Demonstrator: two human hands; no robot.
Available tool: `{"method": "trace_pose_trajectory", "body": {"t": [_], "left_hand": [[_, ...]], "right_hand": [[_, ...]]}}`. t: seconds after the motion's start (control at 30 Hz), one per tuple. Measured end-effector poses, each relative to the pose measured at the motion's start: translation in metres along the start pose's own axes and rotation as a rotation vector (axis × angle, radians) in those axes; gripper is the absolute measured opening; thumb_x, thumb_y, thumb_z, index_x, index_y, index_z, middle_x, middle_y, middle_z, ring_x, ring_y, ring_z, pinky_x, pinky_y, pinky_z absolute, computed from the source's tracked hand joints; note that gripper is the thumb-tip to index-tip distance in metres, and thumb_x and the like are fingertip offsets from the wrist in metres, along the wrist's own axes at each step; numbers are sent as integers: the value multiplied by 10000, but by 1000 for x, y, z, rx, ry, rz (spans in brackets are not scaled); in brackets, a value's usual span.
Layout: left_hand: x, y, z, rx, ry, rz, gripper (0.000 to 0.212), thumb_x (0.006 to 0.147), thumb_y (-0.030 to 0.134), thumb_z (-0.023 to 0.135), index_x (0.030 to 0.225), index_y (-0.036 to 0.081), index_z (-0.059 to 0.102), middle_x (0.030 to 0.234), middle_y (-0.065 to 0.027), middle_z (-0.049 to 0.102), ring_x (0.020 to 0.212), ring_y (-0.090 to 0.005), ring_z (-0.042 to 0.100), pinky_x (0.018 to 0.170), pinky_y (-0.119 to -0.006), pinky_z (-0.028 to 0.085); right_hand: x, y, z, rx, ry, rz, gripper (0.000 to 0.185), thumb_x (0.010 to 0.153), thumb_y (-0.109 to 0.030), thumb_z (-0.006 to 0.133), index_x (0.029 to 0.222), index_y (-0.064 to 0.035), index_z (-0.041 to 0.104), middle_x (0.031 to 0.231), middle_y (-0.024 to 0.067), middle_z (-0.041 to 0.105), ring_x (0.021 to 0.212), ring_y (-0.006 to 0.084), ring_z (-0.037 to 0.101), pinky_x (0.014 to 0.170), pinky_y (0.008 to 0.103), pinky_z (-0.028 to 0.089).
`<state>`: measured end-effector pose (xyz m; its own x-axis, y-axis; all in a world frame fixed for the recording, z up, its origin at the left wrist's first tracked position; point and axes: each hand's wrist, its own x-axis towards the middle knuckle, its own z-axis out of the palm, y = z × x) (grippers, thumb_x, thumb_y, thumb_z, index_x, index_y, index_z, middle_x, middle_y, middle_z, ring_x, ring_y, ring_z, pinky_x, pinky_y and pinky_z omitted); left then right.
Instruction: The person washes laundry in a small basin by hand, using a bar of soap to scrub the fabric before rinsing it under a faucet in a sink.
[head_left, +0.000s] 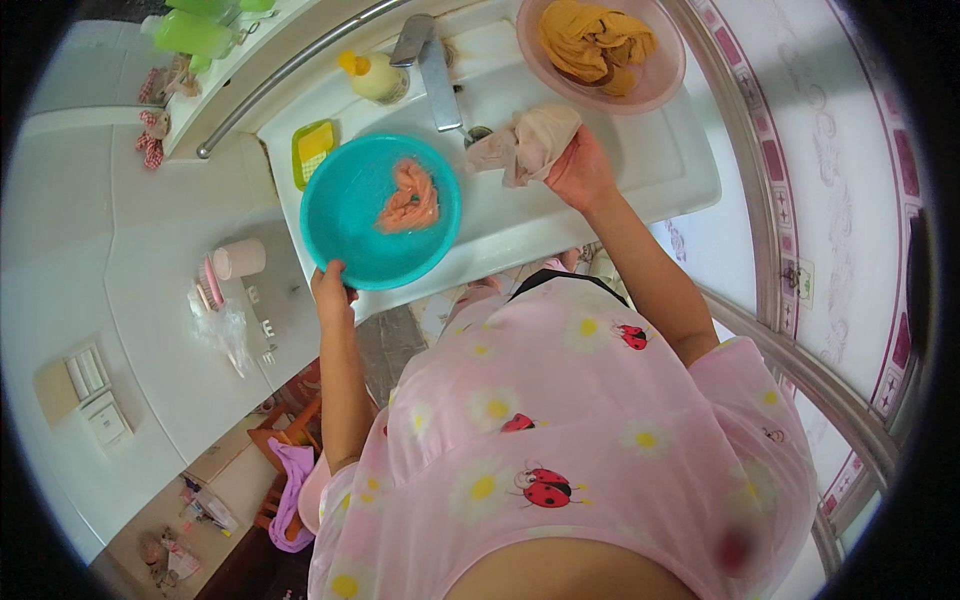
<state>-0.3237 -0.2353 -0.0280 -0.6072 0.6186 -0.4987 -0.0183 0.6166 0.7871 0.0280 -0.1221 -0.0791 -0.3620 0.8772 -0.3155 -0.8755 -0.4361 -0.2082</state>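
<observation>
My left hand (334, 289) grips the near-left rim of a turquoise plastic basin (345, 217). A wet orange-pink cloth (412, 199) lies in water inside it. My right hand (581, 174) holds a wet, pale beige cloth (546, 139) over the white sink (637, 150), palm up, part of the cloth hanging to the left. The cloth is close to the drain (478, 135) and the end of the metal faucet (437, 82). Beyond my right hand, a pink plastic basin (652, 94) holds a mustard-yellow cloth (592, 37).
A yellow pump bottle (379, 77) stands left of the faucet. A green soap dish (303, 154) with a yellow bar sits at the sink's left edge. A chrome rail (300, 64) runs below a shelf with green bottles (196, 36). Metal frame bars (757, 150) rise at right.
</observation>
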Motion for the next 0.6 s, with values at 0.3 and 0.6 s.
{"method": "trace_pose_trajectory", "body": {"t": [0.3,0.6], "left_hand": [[-19,-35,-51,-259,229,-69,137,740,131,468,842,40,480,647,-30,472,444,-106,428,337,-222,303],[-31,-51,-55,-358,196,-126,361,825,205,466,1126,24,385,843,-85,499,550,-137,491,383,-232,387]], "right_hand": [[75,46,-31,15,125,103,370,917,-282,261,1133,-33,429,1176,132,482,1052,277,502,920,401,398],[126,92,-47,-82,105,193,232,844,-22,424,1075,1,439,1040,115,517,961,233,548,778,314,506]]}}
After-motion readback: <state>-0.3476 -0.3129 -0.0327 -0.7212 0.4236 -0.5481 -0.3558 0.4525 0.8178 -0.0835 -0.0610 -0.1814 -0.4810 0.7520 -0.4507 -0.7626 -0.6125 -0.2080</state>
